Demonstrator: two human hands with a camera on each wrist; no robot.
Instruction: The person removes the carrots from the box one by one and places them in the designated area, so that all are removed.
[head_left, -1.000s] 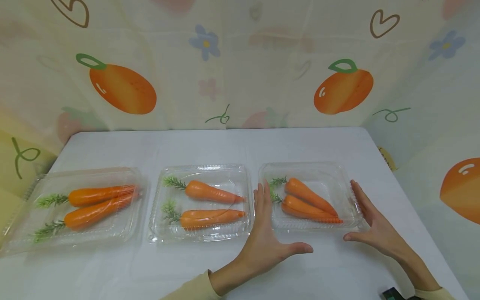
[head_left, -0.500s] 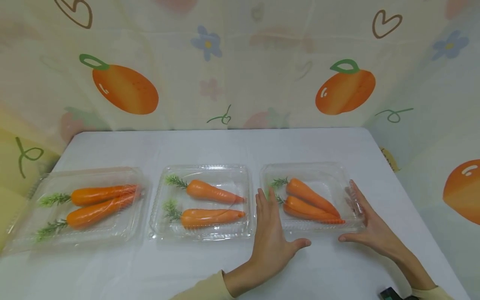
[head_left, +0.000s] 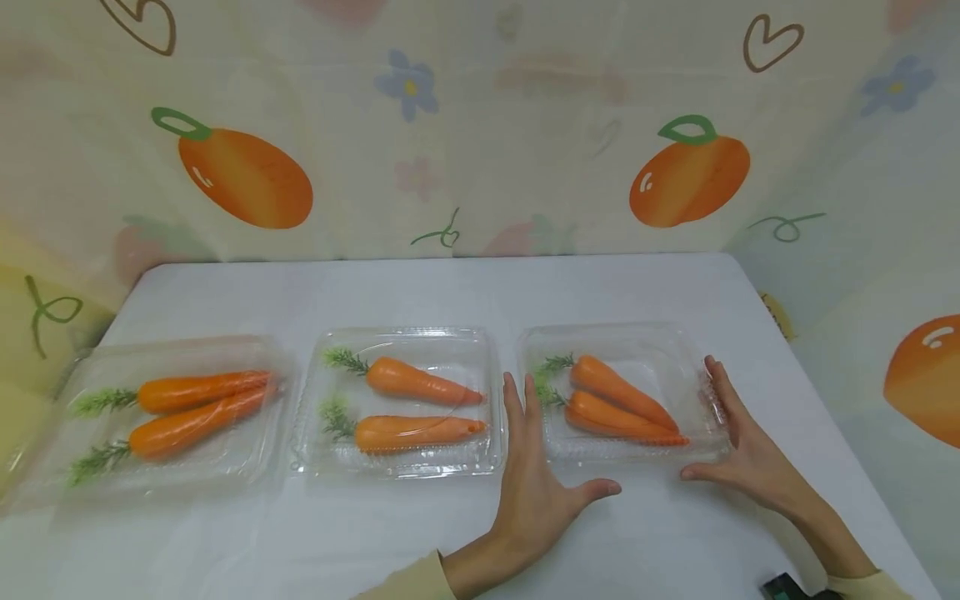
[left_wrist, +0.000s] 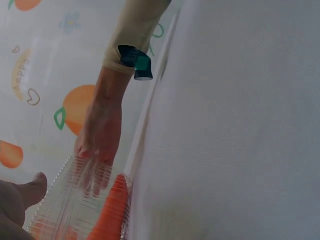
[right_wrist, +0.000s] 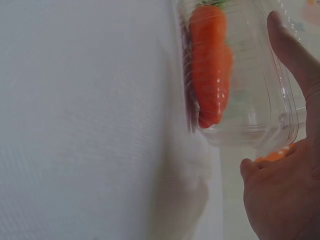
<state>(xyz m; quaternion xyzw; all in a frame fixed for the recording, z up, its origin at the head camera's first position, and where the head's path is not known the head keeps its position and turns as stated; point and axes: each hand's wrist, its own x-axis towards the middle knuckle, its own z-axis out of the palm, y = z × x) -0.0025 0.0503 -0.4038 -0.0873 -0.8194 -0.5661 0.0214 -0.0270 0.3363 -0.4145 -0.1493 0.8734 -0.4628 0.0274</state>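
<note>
A clear plastic clamshell box [head_left: 660, 337] with two carrots [head_left: 622, 392] inside stands at the right of the table in the head view. At its left side is my left hand [head_left: 532, 500], fingers straight and thumb spread, between this box and the middle one. My right hand [head_left: 757, 454] stands at the opposite side, its straight fingers along the box's right end and the thumb near the front corner. In the right wrist view, the orange carrots [right_wrist: 207, 65] show through the box wall, beside the thumb. Green leafy tops are partly hidden behind my left fingers.
A middle clamshell box [head_left: 405, 335] and a left clamshell box [head_left: 172, 346] each hold two carrots on the white table [head_left: 420, 292]. A patterned cloth [head_left: 480, 125] hangs behind. A small dark device [head_left: 783, 587] is at my right cuff.
My left hand has shifted slightly, its forearm a little further right. The middle box has slid slightly left. The right hand and right box have barely moved.
</note>
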